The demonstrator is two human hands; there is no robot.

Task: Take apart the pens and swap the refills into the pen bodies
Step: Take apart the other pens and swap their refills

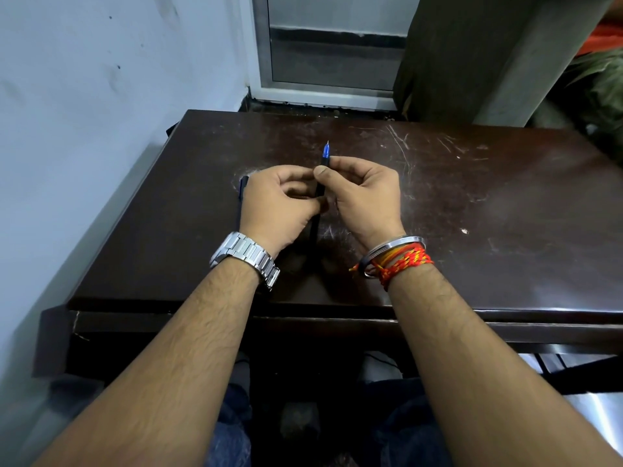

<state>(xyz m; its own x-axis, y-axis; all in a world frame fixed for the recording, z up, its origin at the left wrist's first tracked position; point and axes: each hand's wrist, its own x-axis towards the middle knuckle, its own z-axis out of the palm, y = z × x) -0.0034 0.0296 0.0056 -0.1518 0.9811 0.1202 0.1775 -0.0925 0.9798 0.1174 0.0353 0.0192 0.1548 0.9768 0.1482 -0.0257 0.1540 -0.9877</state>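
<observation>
Black pen [317,203] — blue tip up, pinched by left hand [276,203], right hand [365,193]

No legible text, labels, brands or numbers are showing anywhere: none on the dark-barrelled pen with the blue tip [320,183], none on the silver metal-link wristwatch [247,256].
</observation>
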